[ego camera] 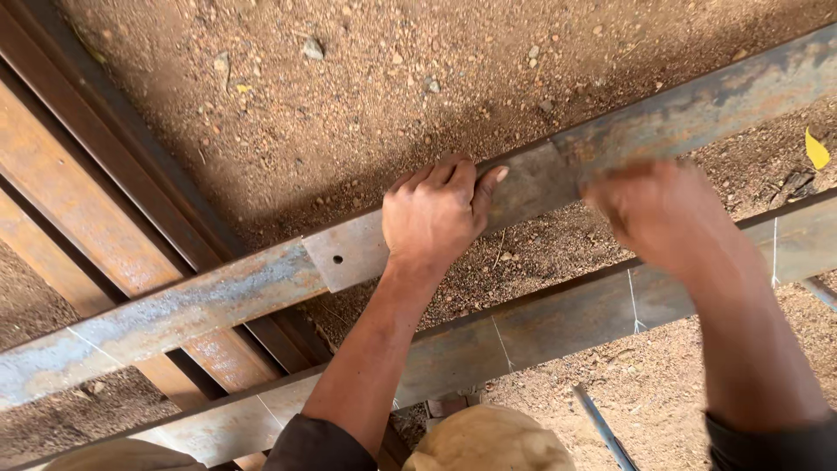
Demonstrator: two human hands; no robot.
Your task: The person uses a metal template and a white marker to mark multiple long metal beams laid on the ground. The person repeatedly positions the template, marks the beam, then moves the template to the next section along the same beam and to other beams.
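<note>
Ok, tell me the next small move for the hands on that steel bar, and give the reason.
Probably bring the right hand down to mark along the flat plate's end. The left hand presses that plate flat against the upper steel bar, fingers over its top edge, as if used as a straightedge. The right hand is blurred at the plate's right end; what it holds cannot be told.

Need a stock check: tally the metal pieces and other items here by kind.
Long steel bars across the frame: 2
Rusty beams at left: 2
Flat metal plate with hole: 1
Thin rod: 1
Yellow leaf: 1
Total: 7
</note>
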